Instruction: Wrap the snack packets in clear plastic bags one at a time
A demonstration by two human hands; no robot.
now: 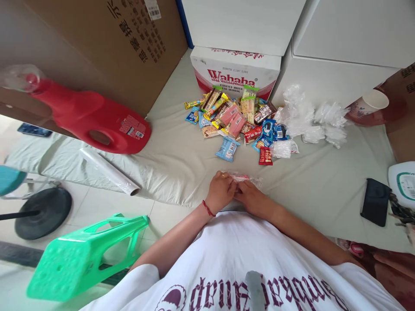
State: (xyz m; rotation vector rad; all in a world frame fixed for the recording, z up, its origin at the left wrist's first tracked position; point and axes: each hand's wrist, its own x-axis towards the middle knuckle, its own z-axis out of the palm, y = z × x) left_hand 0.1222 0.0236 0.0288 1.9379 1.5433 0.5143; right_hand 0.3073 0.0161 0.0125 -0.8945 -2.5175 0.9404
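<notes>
Packet [240, 177] could tear or slip, prob. from uneven tugging on thin film. Looks clear & crinkly w/ red-white bit; it's nr front edge of bench [175, 170], at L hand [221, 190] & R hand [254, 198]. Grip: both pinched on it, fingertips partly hidden.

wahaha carton [223, 71]: "wahaha ®" in red, "purified water for drinking" below; small printed code above, digits not reliable. brown cardboard box [97, 47]: large "温馨提示", turned sideways; smaller lines unreadable. white sticker [153, 9] on it has a barcode. red jug [81, 112]: label plus barcode, text too small. white t-shirt [240, 242]: dark blackletter print, upside down, can't make it out. snack packets [227, 149]: printed, too small to read surely.
</notes>
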